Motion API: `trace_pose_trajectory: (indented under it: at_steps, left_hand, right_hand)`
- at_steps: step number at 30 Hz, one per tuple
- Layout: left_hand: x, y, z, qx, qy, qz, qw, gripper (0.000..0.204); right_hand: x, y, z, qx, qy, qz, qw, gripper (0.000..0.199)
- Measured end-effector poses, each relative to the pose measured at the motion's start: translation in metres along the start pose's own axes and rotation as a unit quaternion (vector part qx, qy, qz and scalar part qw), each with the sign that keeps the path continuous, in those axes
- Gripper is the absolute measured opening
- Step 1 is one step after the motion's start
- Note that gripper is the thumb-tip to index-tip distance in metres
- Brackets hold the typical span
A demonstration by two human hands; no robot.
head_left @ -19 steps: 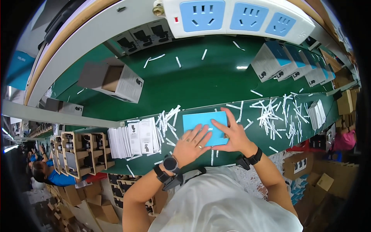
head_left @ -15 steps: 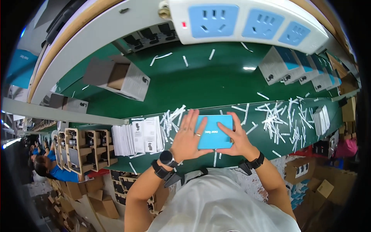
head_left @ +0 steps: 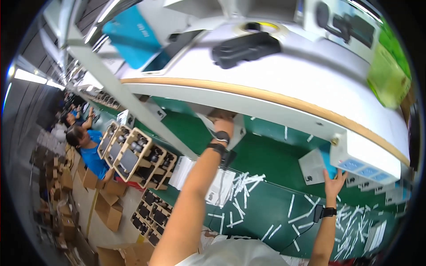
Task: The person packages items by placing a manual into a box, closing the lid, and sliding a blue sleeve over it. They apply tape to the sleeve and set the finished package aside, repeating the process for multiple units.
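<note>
Reaching left hand (head_left: 223, 127) far out to open grey box (head_left: 226, 120) under white shelf (head_left: 284, 84), fingers curled on its edge | right hand (head_left: 333, 181) below shelf, fingers spread flat on white-blue box (head_left: 316, 165) lying on green table (head_left: 266, 155)

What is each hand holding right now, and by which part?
The left hand reaches under the shelf into a grey open box; its grip is hidden. The right hand lies with fingers spread on the near edge of a flat white-and-blue box, not closed around it.
</note>
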State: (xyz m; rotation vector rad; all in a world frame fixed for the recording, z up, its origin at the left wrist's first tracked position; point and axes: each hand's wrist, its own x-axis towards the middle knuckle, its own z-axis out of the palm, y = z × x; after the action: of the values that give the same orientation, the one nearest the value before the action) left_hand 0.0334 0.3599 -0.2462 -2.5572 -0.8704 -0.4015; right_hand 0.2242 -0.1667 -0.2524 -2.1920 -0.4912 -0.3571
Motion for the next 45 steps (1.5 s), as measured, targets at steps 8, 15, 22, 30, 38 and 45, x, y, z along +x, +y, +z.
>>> trace_pose_trajectory:
  at_steps: [8, 15, 22, 30, 38, 45]
  left_hand:
    - [-0.079, 0.066, -0.129, -0.167, -0.004, 0.129, 0.977, 0.029]
    - [-0.227, 0.143, -0.201, -0.47, 0.056, 0.36, 0.804, 0.035]
    - [-0.238, 0.07, -0.261, -0.665, 0.119, 0.136, 0.725, 0.007]
    - [-0.27, -0.076, -0.019, -0.079, -0.045, -0.233, 0.968, 0.039]
    - [-0.274, -0.127, -0.015, -0.201, -0.202, -0.31, 0.907, 0.063]
    - [-0.253, -0.146, 0.004, -0.293, -0.247, -0.325, 0.865, 0.104]
  right_hand:
    - [-0.015, 0.005, -0.041, -0.079, 0.052, -0.083, 0.992, 0.062]
    - [-0.176, -0.109, -0.03, 0.206, -0.109, -0.114, 0.966, 0.055]
    - [-0.185, -0.151, -0.05, 0.125, -0.108, 0.117, 0.979, 0.026]
    - [-0.187, -0.161, -0.063, 0.08, -0.139, 0.051, 0.986, 0.025]
    - [-0.215, -0.128, -0.083, 0.17, -0.198, 0.15, 0.954, 0.026]
    - [-0.249, -0.116, -0.092, 0.142, -0.253, 0.188, 0.938, 0.027]
